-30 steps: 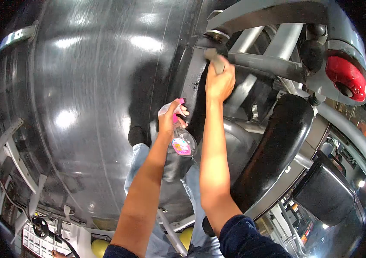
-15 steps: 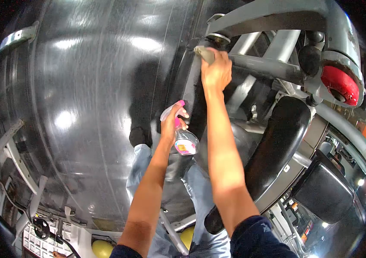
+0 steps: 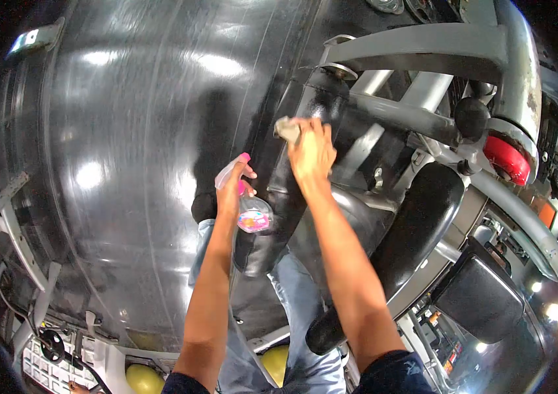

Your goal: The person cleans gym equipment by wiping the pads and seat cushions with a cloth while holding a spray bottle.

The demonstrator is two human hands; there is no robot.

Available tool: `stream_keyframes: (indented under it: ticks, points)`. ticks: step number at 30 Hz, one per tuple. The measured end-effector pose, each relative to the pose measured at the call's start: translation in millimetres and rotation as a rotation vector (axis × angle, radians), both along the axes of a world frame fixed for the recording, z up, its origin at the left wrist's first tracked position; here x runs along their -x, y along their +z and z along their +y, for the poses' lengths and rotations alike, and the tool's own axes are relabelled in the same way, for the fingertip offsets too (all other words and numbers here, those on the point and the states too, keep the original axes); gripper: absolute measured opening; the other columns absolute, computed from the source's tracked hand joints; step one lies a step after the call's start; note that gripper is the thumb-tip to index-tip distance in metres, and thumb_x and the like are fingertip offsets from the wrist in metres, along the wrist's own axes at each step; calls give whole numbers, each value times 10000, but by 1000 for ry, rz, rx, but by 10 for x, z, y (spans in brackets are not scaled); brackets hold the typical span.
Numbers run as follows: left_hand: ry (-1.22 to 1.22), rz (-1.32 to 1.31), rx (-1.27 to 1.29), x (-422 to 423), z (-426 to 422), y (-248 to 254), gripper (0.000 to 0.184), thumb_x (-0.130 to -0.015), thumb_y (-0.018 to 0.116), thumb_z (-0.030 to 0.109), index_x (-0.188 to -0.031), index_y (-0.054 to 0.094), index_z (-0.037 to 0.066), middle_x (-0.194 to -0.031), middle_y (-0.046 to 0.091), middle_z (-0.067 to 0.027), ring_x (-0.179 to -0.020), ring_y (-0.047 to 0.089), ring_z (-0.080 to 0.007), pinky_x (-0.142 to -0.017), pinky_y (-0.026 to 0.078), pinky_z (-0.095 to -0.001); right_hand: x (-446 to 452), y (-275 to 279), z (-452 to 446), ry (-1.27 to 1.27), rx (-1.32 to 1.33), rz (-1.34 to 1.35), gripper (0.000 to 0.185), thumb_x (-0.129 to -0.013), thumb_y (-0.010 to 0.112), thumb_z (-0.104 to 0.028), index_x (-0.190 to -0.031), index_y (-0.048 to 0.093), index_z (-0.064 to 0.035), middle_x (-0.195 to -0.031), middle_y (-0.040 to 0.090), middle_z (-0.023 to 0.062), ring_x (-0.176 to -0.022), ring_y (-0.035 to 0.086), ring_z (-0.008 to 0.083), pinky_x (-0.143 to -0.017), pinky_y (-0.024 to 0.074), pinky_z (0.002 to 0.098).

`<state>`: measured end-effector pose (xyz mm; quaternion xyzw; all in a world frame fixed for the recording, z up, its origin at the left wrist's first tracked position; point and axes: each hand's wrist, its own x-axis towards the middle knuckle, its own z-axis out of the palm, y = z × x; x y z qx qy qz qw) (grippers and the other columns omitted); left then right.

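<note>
Dark floor [image 3: 128, 98] spreads toward 9 o'clock, machine frame [image 3: 423, 47] toward 2 o'clock. Your right hand [image 3: 312, 150], pinching a beige cloth [image 3: 287, 130] at 12 o'clock, has come back from the far end of the black pad [image 3: 321, 100], so work now sits nearer you; your left hand [image 3: 230, 192] wraps the spray bottle [image 3: 254, 218], 7 o'clock of the cloth.

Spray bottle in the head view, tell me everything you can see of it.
The spray bottle has a clear, plastic-looking body, a pale, translucent spray head, a pink nozzle and more pink at the neck. Its label is mostly pink and white with some orange; the print is too small to read. The left hand grips it around the neck. In the picture it slants, head to the upper left, base to the lower right. How full it is cannot be told.
</note>
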<state>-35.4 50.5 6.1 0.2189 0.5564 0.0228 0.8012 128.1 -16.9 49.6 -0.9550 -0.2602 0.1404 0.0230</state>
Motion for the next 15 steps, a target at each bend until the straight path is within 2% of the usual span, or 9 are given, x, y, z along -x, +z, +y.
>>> stream_keyframes:
  ticks: [3,4,6,7,8,11,13,14,15]
  points:
    - [-75,-64,-141,-1,159,60,274,-921,698,304,-913,692,31,-796,666,-85,-473,557,-127,-475,459,-272,-573,-291,312,68,27,-106,350,-753,794,-186,-1089,700,-167,-1128,621,33,-1077,608,306,-850,578,434]
    - [-74,-63,-139,5,185,50,274,-921,698,304,-913,692,31,-796,666,-85,-473,557,-127,-475,459,-272,-789,-321,431,86,51,-124,328,-768,796,-217,-1079,708,-164,-1138,627,32,-1094,612,308,-852,577,433]
    - [-238,-131,-328,41,245,11,259,-925,698,291,-881,690,36,-757,661,-37,-491,554,-102,-490,428,-255,-1059,-265,644,58,117,-21,280,-778,804,-253,-1029,727,-154,-1139,636,39,-1137,605,303,-859,578,442]
    - [-337,-107,-386,57,267,5,235,-925,705,279,-856,694,55,-700,631,17,-507,529,-66,-508,402,-240,-1068,-258,659,103,134,-32,197,-803,756,-215,-985,735,-140,-1118,638,53,-1113,610,300,-834,585,452]
    - [-337,-99,-379,65,276,6,235,-925,705,279,-856,694,55,-700,631,17,-507,529,-66,-508,402,-240,-1010,-285,639,104,139,-23,197,-803,756,-215,-985,735,-140,-1118,638,53,-1113,610,300,-834,585,452]
    - [-462,-8,-504,37,284,14,193,-893,742,237,-851,679,60,-644,577,25,-591,505,-70,-575,400,-258,-799,-310,533,316,179,-131,154,-846,639,-124,-968,729,-101,-1089,637,56,-1074,612,299,-782,599,435]
    - [-489,-7,-546,41,260,-23,173,-906,732,220,-858,661,69,-666,564,45,-590,489,-44,-547,384,-238,-579,-293,497,404,291,-27,163,-840,650,-132,-966,742,-84,-1101,651,54,-1105,612,273,-797,599,408]
    - [-521,-9,-589,37,250,-44,157,-920,722,202,-864,643,78,-688,551,66,-589,473,-18,-519,367,-218,-471,-282,484,483,348,4,170,-789,708,-160,-941,740,-91,-1079,670,66,-1060,651,287,-783,611,433]
    - [-517,-11,-591,23,250,-40,157,-920,722,202,-864,643,78,-688,551,66,-589,473,-18,-519,367,-218,-357,-353,479,524,409,59,165,-772,720,-162,-919,753,-94,-1118,684,57,-1080,652,276,-800,605,437]
